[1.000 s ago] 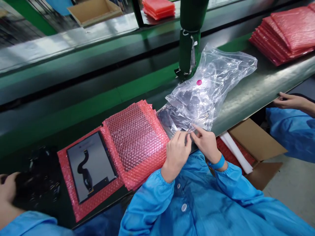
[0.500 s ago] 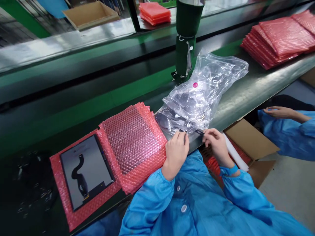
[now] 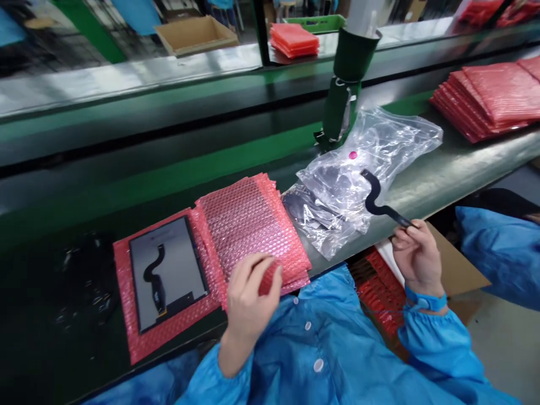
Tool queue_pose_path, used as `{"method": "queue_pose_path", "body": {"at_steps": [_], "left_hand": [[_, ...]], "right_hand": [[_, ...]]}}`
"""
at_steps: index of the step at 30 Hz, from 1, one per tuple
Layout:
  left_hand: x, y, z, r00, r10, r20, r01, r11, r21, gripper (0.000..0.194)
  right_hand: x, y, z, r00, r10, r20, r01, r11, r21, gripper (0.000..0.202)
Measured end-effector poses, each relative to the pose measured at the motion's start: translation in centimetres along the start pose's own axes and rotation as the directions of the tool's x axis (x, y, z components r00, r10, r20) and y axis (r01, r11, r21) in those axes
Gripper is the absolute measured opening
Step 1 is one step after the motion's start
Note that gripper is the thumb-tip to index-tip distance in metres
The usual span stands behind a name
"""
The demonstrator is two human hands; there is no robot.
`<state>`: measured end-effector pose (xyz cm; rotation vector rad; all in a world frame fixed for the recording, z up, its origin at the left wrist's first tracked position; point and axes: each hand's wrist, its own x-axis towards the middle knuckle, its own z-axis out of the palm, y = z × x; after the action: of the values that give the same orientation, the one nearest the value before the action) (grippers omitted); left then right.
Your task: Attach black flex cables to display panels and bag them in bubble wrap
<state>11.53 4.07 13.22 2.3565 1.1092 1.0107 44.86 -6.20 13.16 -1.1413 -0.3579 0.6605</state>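
Observation:
My right hand (image 3: 417, 253) pinches one end of a black flex cable (image 3: 374, 201); its curved length sticks up in front of the clear plastic bag (image 3: 396, 135). My left hand (image 3: 252, 292) is over the near edge of the stacked red bubble-wrap bags (image 3: 248, 225), its fingers bent and the thumb apart. Red shows through the gap between thumb and fingers. Left of that stack, a display panel (image 3: 177, 259) lies on another red bubble-wrap bag (image 3: 126, 292). A second black flex cable (image 3: 157, 287) rests on the panel. More dark cables (image 3: 312, 208) are inside the clear bag.
A green cylindrical holder (image 3: 340, 107) stands behind the clear bag. Red bubble-wrap bags (image 3: 489, 101) are piled at the right. Another person's blue sleeve (image 3: 498, 253) is at the right edge, beside a cardboard box (image 3: 458, 264). Dark crumpled plastic (image 3: 84, 287) lies at the left.
My right hand has drawn a flex cable away from the clear bag, to the right. My left hand has left that bag and moved left over the bubble-wrap stack. The view has shifted.

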Motion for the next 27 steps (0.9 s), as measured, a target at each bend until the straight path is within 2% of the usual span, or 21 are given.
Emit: {"method": "queue_pose_path", "body": {"at_steps": [2, 4, 6, 10, 12, 14, 17, 18, 20, 22, 23, 24, 25, 27], "left_hand": [[-0.1, -1.4, -2.2, 0.998, 0.027, -0.056, -0.020, 0.991, 0.131, 0.030], [0.1, -2.3, -3.6, 0.998, 0.060, -0.020, -0.055, 0.979, 0.194, 0.035], [0.3, -2.8, -4.1, 0.996, 0.086, 0.036, -0.092, 0.976, 0.200, 0.034], [0.5, -3.4, -3.6, 0.997, 0.050, 0.061, -0.061, 0.982, 0.179, 0.020], [0.8, -3.4, -3.4, 0.998, 0.017, 0.065, -0.027, 0.988, 0.149, 0.017], [1.4, -3.4, -3.2, 0.998, -0.011, 0.067, 0.003, 0.993, 0.118, 0.018], [2.5, -3.3, -3.2, 0.995, -0.086, 0.048, 0.083, 0.995, 0.062, 0.020], [2.8, -3.2, -3.1, 0.992, -0.119, 0.039, 0.117, 0.992, 0.035, 0.020], [3.3, -3.0, -3.0, 0.982, -0.186, 0.018, 0.186, 0.982, -0.022, 0.020], [3.7, -2.8, -2.9, 0.966, -0.259, -0.001, 0.258, 0.964, -0.062, 0.020], [3.8, -2.7, -2.8, 0.956, -0.295, -0.012, 0.293, 0.953, -0.077, 0.020], [3.9, -2.7, -2.7, 0.946, -0.324, -0.021, 0.321, 0.943, -0.091, 0.020], [4.0, -2.7, -2.6, 0.937, -0.347, -0.023, 0.343, 0.933, -0.109, 0.020], [4.2, -2.8, -2.6, 0.932, -0.363, -0.003, 0.358, 0.920, -0.160, 0.021]], "right_hand": [[0.2, 1.5, 1.7, 0.998, 0.052, 0.021, -0.049, 0.990, -0.133, 0.032], [0.1, 2.4, 3.5, 0.993, 0.109, 0.048, -0.092, 0.960, -0.264, 0.037], [-0.1, 2.5, 5.1, 0.990, 0.126, 0.068, -0.099, 0.944, -0.316, 0.035], [0.1, 1.4, 7.0, 0.996, 0.060, 0.071, -0.044, 0.979, -0.201, 0.019], [0.4, 0.7, 7.2, 0.991, 0.043, 0.125, -0.028, 0.992, -0.119, 0.011], [0.6, 0.3, 6.9, 0.976, 0.069, 0.205, -0.052, 0.995, -0.087, 0.015], [-0.1, 0.5, 5.9, 0.916, 0.203, 0.345, -0.160, 0.976, -0.149, 0.012], [-0.7, 0.8, 5.6, 0.879, 0.261, 0.400, -0.194, 0.961, -0.199, 0.010], [-2.5, 1.9, 5.6, 0.757, 0.380, 0.531, -0.205, 0.910, -0.360, 0.014], [-4.9, 3.1, 6.5, 0.617, 0.453, 0.644, -0.076, 0.848, -0.525, 0.018], [-6.2, 3.8, 7.3, 0.568, 0.452, 0.688, 0.034, 0.822, -0.569, 0.021], [-7.3, 4.4, 8.3, 0.545, 0.423, 0.723, 0.157, 0.796, -0.584, 0.025], [-8.3, 4.9, 9.4, 0.551, 0.368, 0.749, 0.286, 0.760, -0.584, 0.028], [-9.4, 5.6, 11.6, 0.597, 0.230, 0.768, 0.535, 0.599, -0.595, 0.030]]}}
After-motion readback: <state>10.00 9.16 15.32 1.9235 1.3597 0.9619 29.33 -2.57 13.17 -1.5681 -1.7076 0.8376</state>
